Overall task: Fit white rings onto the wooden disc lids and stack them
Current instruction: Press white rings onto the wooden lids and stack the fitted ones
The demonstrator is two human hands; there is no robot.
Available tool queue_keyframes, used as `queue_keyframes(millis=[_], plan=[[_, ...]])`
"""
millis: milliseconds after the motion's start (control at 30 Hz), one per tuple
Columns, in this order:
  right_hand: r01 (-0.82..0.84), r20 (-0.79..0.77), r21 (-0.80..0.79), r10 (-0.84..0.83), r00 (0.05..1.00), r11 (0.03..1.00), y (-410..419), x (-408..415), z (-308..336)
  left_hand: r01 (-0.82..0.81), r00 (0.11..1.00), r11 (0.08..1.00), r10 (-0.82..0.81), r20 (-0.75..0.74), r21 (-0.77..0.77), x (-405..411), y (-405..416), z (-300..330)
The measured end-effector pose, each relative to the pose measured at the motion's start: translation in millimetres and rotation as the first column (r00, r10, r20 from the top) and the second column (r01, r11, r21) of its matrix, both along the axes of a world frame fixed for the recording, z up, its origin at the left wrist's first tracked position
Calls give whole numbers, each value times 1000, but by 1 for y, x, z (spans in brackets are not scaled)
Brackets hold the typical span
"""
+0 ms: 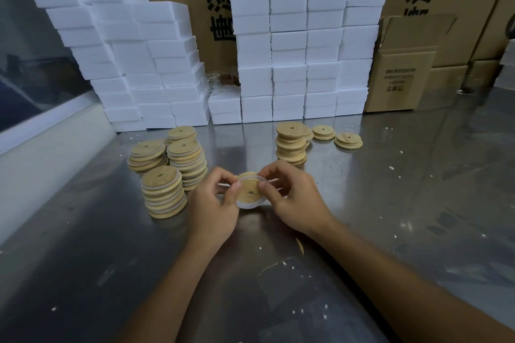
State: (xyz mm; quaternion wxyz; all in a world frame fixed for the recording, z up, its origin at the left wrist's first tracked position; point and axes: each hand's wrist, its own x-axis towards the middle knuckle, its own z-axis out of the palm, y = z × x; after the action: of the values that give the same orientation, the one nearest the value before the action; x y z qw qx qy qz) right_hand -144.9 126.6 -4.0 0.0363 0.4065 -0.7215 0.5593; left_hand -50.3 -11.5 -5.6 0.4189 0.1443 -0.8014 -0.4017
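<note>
A round wooden disc lid (249,189) with a small centre hole is held between both hands, just above the metal table (390,203). A translucent white ring (248,205) runs round its rim. My left hand (213,203) pinches the lid's left edge with thumb and fingers. My right hand (292,198) pinches the right edge, thumb on the lid's face. To the left stand three stacks of lids with white rings (164,193), (187,163), (146,156). Behind, a stack of bare wooden lids (291,143) stands with two low piles (323,132), (348,140) beside it.
White foam blocks (289,50) are stacked high along the back, with cardboard boxes (401,78) behind and to the right. A white ledge (41,153) borders the table on the left. Small white crumbs dot the metal surface.
</note>
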Motion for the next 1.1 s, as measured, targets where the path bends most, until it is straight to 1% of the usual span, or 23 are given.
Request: queue_keyframes(millis=[133,200,300,433,567,700,767,833,933,1033,1100], plan=[[39,183,0,-38,982,999,-1,-5,0,-16,1000,999,17,-17,40,-2,-4,-1],[-1,282,-20,7,959,1000,0,-7,1,-8,1000,995,8,1,96,-3,-7,-3],[-75,432,-113,117,894,991,3,-9,2,14,1000,985,-16,12,173,-4,-9,-5],[-87,462,-112,129,877,990,4,-10,3,41,999,969,-40,-12,245,-4,-6,-3],[-97,488,-117,142,861,988,4,-9,5,49,998,927,-35,-44,371,-3,-2,-2],[-94,532,-168,170,830,981,5,-9,6,87,995,899,-56,-84,428,-3,5,0],[-84,523,-183,170,835,980,6,-10,7,107,993,893,-75,-89,437,-4,6,0],[-61,476,-165,134,869,984,7,-9,6,106,994,911,-87,-65,400,-4,7,0],[-30,314,-92,58,948,995,5,-6,5,99,995,954,-94,-32,284,-3,10,-1],[-22,148,-29,26,989,999,2,-3,2,112,994,977,-106,-40,179,-2,11,1],[-28,131,-31,32,991,999,1,-3,1,96,994,989,-89,-61,114,-1,12,3]])
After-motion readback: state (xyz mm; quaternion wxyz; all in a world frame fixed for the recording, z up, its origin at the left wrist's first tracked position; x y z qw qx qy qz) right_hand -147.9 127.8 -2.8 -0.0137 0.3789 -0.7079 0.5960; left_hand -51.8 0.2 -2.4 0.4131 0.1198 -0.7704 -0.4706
